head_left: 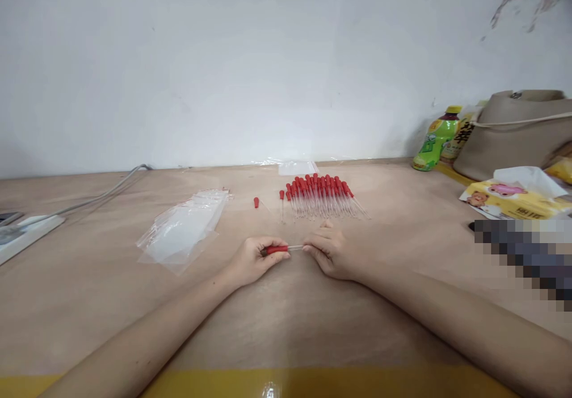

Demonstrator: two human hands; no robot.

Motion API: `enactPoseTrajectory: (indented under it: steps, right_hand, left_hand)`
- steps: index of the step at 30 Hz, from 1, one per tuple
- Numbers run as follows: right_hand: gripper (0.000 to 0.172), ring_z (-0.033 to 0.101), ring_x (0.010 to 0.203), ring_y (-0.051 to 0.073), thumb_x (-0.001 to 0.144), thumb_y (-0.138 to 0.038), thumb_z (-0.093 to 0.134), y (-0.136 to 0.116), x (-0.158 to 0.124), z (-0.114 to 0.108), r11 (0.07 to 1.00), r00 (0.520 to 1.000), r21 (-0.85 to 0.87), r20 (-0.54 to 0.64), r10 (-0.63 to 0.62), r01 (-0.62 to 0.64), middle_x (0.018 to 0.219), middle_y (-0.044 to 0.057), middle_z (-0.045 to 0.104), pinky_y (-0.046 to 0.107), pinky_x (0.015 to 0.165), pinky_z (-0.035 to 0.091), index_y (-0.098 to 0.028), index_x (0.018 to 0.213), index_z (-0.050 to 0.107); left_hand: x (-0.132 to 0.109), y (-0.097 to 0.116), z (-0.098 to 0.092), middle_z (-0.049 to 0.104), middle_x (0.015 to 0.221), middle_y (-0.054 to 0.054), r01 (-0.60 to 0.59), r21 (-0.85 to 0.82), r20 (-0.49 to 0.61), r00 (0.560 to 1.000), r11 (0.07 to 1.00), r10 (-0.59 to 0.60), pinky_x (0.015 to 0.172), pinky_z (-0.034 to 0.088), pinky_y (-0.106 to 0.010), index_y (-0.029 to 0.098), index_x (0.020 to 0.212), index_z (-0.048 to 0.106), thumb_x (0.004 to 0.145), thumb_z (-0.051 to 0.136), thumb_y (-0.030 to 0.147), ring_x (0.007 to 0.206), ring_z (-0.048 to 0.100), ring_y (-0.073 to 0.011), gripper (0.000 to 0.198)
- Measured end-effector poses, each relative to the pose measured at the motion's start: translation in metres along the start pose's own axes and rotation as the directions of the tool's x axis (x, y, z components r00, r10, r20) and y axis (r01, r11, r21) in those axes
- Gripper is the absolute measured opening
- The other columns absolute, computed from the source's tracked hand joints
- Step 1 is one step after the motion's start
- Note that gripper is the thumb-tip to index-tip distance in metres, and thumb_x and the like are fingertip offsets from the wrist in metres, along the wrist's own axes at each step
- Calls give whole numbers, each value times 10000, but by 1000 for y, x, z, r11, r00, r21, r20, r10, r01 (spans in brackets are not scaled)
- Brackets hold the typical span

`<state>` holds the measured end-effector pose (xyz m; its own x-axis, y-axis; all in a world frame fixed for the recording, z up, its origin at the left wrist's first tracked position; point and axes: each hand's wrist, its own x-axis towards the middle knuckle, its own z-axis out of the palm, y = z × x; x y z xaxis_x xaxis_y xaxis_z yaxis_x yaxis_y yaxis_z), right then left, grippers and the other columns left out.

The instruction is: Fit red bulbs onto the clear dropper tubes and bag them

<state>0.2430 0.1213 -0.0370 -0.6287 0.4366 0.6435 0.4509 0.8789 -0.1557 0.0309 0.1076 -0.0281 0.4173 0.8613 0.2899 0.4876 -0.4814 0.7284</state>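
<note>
Between my two hands lies a glass dropper, its red rubber bulb (277, 248) to the left and its clear glass tube (295, 247) to the right. My left hand (252, 261) pinches the bulb between thumb and fingers. My right hand (329, 251) is closed with its fingertips on the far end of the tube. Just beyond my hands, a pile of finished-looking red-bulbed droppers (317, 190) lies with tubes towards me. A loose red bulb (256, 202) is left of it, with a faint clear tube beside it. One dropper (282, 195) sits at the pile's left edge.
Clear plastic zip bags (183, 231) are fanned out on the left of the table. A white power strip (33, 236) with a grey cable (107, 190) is farther left. At right are a green bottle (435, 139), a beige bag (513, 136) and a yellow tissue pack (513, 198).
</note>
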Motion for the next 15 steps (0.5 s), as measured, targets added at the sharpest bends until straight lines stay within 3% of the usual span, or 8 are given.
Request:
enactPoseTrajectory:
  steps: [5,11,15]
  right_hand:
    - [271,445,557,114,879,-210,329,-4,2,1,999,998,-15,50,32,-32,597,14,556,290,658,299,-152,733,549]
    - [313,398,515,92,878,-225,345,-4,6,5,984,975,22,146,169,-174,554,-11,534,278,689,300,-159,615,502]
    - [290,430,565,102,872,-224,376,-4,15,-5,978,959,-14,194,205,-207,574,-9,555,287,698,289,-165,651,554]
  left_hand:
    - [-1,-2,0,676,791,-24,-37,50,14,999,998,37,618,481,-210,152,855,652,769,574,308,675,604,-125,194]
    - [0,-2,0,678,803,-22,-102,132,10,995,986,101,628,477,-217,165,859,650,791,543,310,677,605,-128,192]
    - [5,-2,0,682,826,-21,-118,158,-54,990,980,128,655,488,-229,183,897,638,799,533,314,716,622,-140,194]
